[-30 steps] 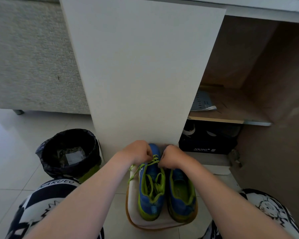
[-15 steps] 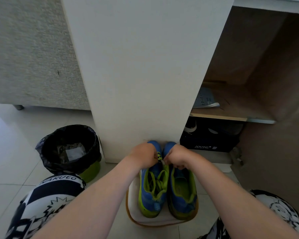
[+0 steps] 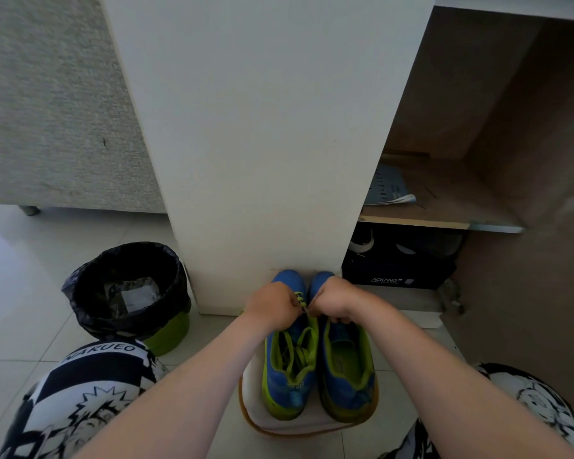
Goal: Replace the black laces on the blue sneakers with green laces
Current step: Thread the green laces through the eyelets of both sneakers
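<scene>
Two blue sneakers with lime-green trim stand side by side, toes pointing away from me, on a white stool. The left sneaker carries a green lace whose loose loops lie over its tongue. The right sneaker shows no lace in its open throat. My left hand and my right hand meet over the left sneaker's forefoot, each pinching the green lace near the front eyelets. The fingertips are hidden under the knuckles.
A white cabinet panel rises just behind the toes. A bin with a black liner stands on the tiled floor at left. At right, a dark shoebox sits under a wooden shelf. My patterned knees frame the stool.
Both hands have drawn closer together over the left sneaker's front eyelets. The view has tilted, so shoes and stool sit higher and nearer the cabinet panel.
</scene>
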Demonstrator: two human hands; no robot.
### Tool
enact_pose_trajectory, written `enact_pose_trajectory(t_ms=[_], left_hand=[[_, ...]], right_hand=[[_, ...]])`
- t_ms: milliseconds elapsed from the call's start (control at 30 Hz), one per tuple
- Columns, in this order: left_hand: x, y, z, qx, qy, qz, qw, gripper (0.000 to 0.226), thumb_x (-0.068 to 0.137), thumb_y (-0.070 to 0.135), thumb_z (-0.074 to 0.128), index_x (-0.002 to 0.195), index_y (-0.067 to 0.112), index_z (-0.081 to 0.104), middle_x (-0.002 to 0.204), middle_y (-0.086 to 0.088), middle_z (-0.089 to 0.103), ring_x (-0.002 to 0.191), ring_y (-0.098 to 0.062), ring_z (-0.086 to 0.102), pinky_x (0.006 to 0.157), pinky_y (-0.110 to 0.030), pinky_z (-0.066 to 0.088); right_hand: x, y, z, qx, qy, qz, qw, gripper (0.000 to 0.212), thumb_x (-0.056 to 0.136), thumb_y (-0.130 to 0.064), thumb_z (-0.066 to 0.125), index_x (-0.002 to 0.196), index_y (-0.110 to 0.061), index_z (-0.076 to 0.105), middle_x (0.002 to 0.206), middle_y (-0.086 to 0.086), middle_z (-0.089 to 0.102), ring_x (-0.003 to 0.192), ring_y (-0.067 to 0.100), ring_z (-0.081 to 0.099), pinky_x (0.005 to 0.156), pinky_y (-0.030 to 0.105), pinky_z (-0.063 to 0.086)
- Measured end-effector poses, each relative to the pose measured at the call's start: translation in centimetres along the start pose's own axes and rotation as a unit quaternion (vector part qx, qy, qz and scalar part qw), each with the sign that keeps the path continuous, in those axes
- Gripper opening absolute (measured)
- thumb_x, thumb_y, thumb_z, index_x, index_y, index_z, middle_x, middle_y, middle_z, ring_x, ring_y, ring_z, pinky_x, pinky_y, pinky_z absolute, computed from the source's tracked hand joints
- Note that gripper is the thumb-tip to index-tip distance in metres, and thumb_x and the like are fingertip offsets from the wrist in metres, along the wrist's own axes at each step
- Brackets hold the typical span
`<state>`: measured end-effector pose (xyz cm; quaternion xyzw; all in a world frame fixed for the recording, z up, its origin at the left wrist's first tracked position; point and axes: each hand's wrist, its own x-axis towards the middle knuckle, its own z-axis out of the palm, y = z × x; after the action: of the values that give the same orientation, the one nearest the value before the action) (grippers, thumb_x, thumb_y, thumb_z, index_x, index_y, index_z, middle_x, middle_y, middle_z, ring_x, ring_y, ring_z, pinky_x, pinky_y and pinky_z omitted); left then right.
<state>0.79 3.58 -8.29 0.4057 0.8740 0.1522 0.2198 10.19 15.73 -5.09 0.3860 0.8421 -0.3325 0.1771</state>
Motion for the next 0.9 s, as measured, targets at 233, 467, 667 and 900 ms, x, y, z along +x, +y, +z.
enact_pose_trajectory(t_ms=[233, 467, 667, 900], left_hand=[[-0.2, 0.1, 0.3, -0.013, -0.005, 0.006, 1.000, 0.017, 0.086, 0.035, 0.066, 0.087, 0.023, 0.078, 0.087, 0.001, 0.072, 0.084, -0.020, 0.066, 0.071, -0.034, 0.053], [0.2, 0.4, -0.9, 0.041, -0.018, 0.031, 0.999, 0.019, 0.083, 0.035, 0.068, 0.087, 0.018, 0.077, 0.092, -0.004, 0.072, 0.088, -0.023, 0.066, 0.073, -0.033, 0.053], [0.4, 1.4, -2.8, 0.024, 0.009, 0.064, 0.998, 0.021, 0.090, 0.022, 0.056, 0.105, 0.019, 0.070, 0.110, -0.002, 0.068, 0.104, -0.023, 0.062, 0.079, -0.026, 0.045], [1.3, 2.2, -2.3, -0.107, -0.055, 0.053, 0.991, 0.024, 0.088, 0.029, 0.058, 0.075, 0.015, 0.074, 0.078, -0.002, 0.074, 0.071, -0.020, 0.070, 0.074, -0.033, 0.058]], right_hand=[[1.1, 0.5, 0.6, -0.039, 0.026, -0.049, 0.998, 0.022, 0.090, -0.022, 0.062, 0.103, -0.011, 0.077, 0.101, 0.009, 0.074, 0.093, 0.024, 0.069, 0.082, 0.034, 0.057], [1.7, 1.0, 0.4, -0.101, 0.033, -0.060, 0.992, 0.022, 0.090, -0.019, 0.063, 0.100, -0.005, 0.078, 0.104, 0.014, 0.073, 0.090, 0.023, 0.068, 0.072, 0.031, 0.053], [1.0, 1.0, -1.6, -0.084, 0.114, -0.068, 0.988, 0.023, 0.095, -0.005, 0.047, 0.076, -0.009, 0.060, 0.080, 0.010, 0.054, 0.073, 0.023, 0.051, 0.063, 0.028, 0.039], [0.8, 0.3, -2.0, 0.107, 0.193, -0.120, 0.968, 0.010, 0.103, -0.021, 0.046, 0.098, -0.017, 0.053, 0.102, 0.003, 0.057, 0.098, 0.023, 0.054, 0.078, 0.032, 0.041]])
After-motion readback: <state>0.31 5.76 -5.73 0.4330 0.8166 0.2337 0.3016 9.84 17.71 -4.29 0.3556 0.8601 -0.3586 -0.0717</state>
